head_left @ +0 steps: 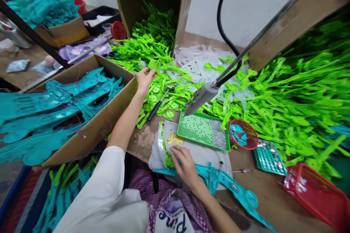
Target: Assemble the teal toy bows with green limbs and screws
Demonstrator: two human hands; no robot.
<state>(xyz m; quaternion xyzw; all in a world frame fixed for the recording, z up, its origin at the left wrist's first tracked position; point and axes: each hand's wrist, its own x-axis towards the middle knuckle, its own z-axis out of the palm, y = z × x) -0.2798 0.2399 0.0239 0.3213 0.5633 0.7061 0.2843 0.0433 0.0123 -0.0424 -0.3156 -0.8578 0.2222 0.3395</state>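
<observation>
My left hand (144,78) reaches out over the pile of bright green plastic parts (153,49) and is closed on a round green piece (154,65) at the pile's near edge. My right hand (185,164) rests near my body, fingers curled on a teal plastic part (218,178) that lies on a grey cloth (202,153). A green part (168,158) sits under the fingertips by a yellow figure printed on the cloth. A screwdriver with a black handle (157,105) lies between the two hands.
A hanging powered screwdriver (201,96) points down at a green tray of screws (203,129). A red bowl (243,134), a teal tray (269,157) and a red basket (318,194) stand at right. A cardboard box of teal parts (54,109) stands at left.
</observation>
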